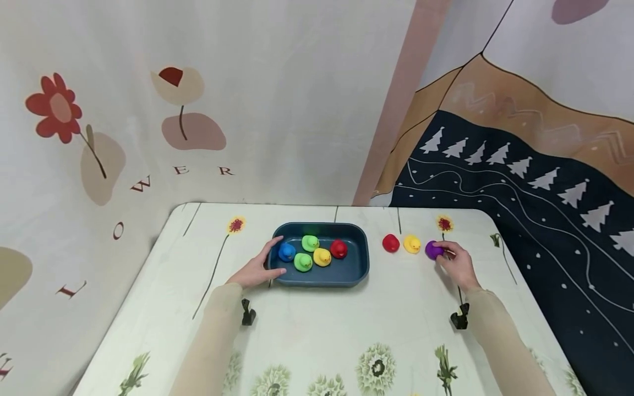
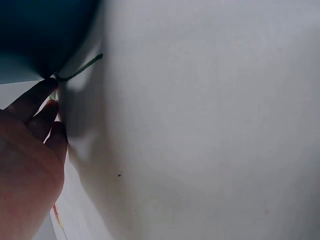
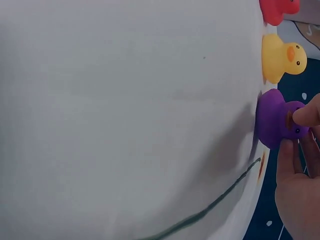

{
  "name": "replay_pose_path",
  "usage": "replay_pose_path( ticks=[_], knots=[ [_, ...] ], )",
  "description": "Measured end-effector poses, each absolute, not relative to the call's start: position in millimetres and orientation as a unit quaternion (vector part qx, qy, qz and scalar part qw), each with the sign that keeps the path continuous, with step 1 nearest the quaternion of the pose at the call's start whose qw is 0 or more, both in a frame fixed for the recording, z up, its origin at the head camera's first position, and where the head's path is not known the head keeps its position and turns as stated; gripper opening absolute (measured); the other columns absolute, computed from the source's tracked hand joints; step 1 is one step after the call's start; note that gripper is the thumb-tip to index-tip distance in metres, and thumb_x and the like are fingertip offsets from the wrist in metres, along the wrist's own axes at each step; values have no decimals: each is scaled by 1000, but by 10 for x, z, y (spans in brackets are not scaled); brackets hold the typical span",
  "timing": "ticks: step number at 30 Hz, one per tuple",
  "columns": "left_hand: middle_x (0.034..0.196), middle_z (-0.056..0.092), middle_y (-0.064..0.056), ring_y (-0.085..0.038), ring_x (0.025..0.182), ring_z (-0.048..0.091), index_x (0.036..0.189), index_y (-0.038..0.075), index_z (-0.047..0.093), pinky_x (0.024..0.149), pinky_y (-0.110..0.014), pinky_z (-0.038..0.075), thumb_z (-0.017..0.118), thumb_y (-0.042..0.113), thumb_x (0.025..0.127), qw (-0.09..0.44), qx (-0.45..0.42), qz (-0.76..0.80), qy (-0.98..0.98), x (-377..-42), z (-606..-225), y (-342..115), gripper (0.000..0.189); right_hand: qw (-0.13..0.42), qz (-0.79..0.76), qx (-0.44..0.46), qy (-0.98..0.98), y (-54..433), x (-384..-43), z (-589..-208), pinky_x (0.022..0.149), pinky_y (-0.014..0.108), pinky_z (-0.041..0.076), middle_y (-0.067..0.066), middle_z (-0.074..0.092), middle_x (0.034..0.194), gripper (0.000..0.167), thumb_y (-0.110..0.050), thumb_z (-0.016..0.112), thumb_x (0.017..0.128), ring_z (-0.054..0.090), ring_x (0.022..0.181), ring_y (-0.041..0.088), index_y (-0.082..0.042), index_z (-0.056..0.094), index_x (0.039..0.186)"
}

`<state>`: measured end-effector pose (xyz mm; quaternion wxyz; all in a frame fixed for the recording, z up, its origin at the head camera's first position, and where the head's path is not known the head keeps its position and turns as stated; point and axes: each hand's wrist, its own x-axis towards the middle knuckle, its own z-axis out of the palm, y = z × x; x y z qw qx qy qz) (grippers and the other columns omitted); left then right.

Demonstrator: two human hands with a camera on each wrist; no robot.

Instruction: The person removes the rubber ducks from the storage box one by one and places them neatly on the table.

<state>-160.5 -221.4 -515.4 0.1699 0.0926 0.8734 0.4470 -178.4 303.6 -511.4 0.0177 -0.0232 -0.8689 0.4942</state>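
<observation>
My left hand (image 1: 255, 269) holds the left end of a dark blue tray (image 1: 356, 269), fingers at its back left corner and thumb toward the front. Inside the tray sit a blue rubber duck (image 1: 287, 252), two green rubber ducks (image 1: 310, 243), a yellow one (image 1: 322, 257) and a red one (image 1: 339, 248). To the right of the tray, my right hand (image 1: 457, 265) pinches a purple rubber duck (image 3: 270, 120) by its head between thumb and fingers. The duck's base is right at the tabletop. In the left wrist view, fingertips (image 2: 47, 85) meet the tray's outer wall.
A red rubber duck (image 1: 391, 243) and a yellow rubber duck (image 1: 412, 243) stand in a row between the tray and the purple one. The table (image 1: 317, 324) has a white flowered cover. Patterned cloth (image 1: 297, 110) hangs behind it. Small black clips (image 1: 248, 312) appear near both wrists.
</observation>
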Motion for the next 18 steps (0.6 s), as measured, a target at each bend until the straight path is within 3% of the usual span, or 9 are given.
replay_pose_path(
  ticks=[18],
  knots=[
    [159, 13, -16, -46, 138, 22, 152, 40, 15, 104, -66, 22, 70, 36, 89, 177, 88, 458, 867, -1622, -5180, -2223, 84, 13, 497, -56, -866, 3018, -1954, -5106, 104, 48, 36, 31, 42, 137, 36, 11, 50, 90, 41, 127, 43, 10, 53, 126]
  ],
)
